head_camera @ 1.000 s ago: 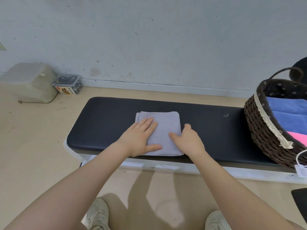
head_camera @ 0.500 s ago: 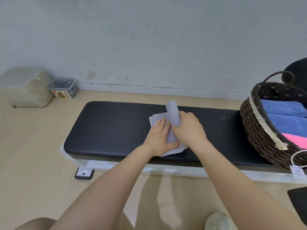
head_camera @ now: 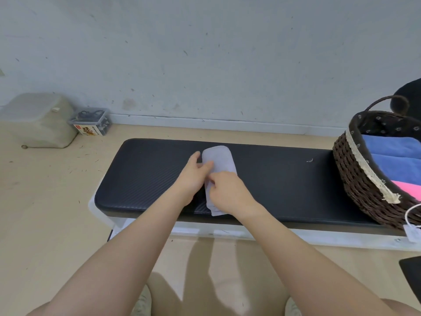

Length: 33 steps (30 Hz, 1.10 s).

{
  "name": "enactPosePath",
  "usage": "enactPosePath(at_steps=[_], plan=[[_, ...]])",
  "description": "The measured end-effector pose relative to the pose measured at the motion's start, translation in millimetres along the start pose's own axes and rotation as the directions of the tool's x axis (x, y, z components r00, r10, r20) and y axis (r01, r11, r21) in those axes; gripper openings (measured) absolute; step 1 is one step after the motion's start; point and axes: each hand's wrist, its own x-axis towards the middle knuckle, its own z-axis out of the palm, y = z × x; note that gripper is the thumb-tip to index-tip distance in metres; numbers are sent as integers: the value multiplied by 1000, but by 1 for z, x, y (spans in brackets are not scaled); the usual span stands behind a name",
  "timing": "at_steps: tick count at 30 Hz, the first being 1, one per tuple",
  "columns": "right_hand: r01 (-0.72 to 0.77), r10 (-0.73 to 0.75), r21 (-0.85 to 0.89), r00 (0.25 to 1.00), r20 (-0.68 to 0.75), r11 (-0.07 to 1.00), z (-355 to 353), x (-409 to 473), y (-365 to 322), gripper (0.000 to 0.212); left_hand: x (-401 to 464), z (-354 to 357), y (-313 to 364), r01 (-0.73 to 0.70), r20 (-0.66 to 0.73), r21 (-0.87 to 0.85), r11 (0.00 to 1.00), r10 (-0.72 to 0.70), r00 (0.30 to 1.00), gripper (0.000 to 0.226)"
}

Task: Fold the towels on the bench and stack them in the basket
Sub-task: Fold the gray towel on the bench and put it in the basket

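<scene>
The towel (head_camera: 218, 163) is now a narrow strip — no longer a flat square. Both hands — left (head_camera: 193, 176), right (head_camera: 227, 192) — sit at its left edge instead of on top.

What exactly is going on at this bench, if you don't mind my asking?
A person is folding a grey towel on the black bench. Both hands are on it: the left hand at its left edge, the right hand pinching its near part. It is now a narrow strip. The basket on the right already holds blue and pink towels.
</scene>
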Motion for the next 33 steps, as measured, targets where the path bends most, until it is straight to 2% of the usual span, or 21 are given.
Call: enactPosePath(at_steps=[2,3,5,6,7,8,9,11,14,16,17,19,20,22,24,25,26,28,30,33], plan=[[19,-18,-52,999,32,998,-2,3,4,25,8,2,6,-101,-40,286,953,117,992,68],[11,-10,-54,1000,27,998,-3,4,7,28,12,2,8,-159,-7,409,899,177,984,71],[-38,31,-60,994,-106,997,-4,3,17,27,21,2,13,-229,96,571,789,213,972,68],[-90,75,-68,977,-201,994,-3,2,24,32,24,2,13,-242,133,607,757,203,970,65],[-163,149,-31,955,-255,986,-1,1,31,47,26,2,12,-240,146,616,750,190,971,63],[-237,247,70,940,-236,969,1,0,37,65,28,1,10,-234,144,613,755,184,972,62],[-310,347,222,926,-149,924,3,1,41,77,28,0,8,-231,139,606,761,185,973,61],[-400,425,415,905,34,818,10,3,46,75,27,-3,4,-234,134,602,763,193,972,62],[-431,438,343,897,60,834,18,6,43,63,29,-7,1,-232,141,624,746,184,973,69],[-399,404,301,913,49,866,19,8,43,58,28,-9,1,-224,144,697,681,172,974,72],[-369,370,288,927,56,884,16,7,42,54,26,-9,3,-232,157,772,591,177,972,71],[-297,282,255,955,93,920,3,2,45,47,18,-10,11,-300,233,906,299,238,943,69],[-261,238,228,963,126,938,-5,-1,47,45,12,-11,16,-356,307,923,149,275,911,70],[-181,162,102,973,164,978,-19,-8,52,43,3,-10,29,-471,477,878,-90,271,836,75],[-74,82,-63,988,129,995,-33,-16,60,48,-2,-5,38,-554,602,794,-252,194,775,82],[-26,39,-120,993,109,992,-39,-21,64,52,-4,1,41,-585,640,758,-287,160,751,85],[12,3,-159,996,93,987,-46,-26,67,55,-6,9,45,-615,664,737,-280,135,735,85],[56,-45,-243,998,51,969,-62,-36,73,55,-14,26,52,-650,661,751,-116,135,739,73],[83,-96,-353,995,-18,932,-79,-46,79,50,-23,40,59,-636,616,770,55,199,762,57],[86,-163,-422,976,-148,903,-106,-58,93,41,-34,53,66,-570,485,795,208,346,803,51]])
